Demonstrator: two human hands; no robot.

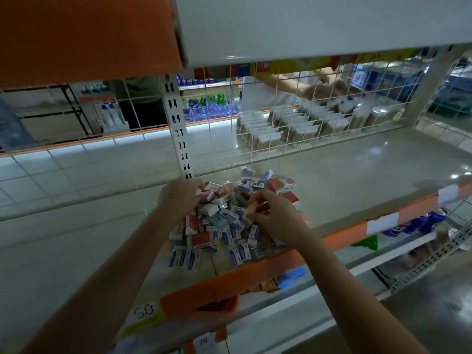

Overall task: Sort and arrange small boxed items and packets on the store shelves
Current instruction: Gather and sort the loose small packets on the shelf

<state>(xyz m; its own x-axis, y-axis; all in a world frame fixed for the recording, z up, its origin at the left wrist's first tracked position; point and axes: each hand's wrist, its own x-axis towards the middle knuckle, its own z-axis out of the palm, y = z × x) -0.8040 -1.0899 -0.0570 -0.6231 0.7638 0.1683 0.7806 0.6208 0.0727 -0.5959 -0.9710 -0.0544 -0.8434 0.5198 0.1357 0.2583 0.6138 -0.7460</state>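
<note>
Just under both hands' fingers (251,203): boxes (224,226)

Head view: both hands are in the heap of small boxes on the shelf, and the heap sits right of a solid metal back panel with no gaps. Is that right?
Not quite. The head view shows both hands, left hand and right hand, in the heap of small boxes on the shelf, but behind it stands a wire mesh panel, open enough to see stock beyond.
</note>
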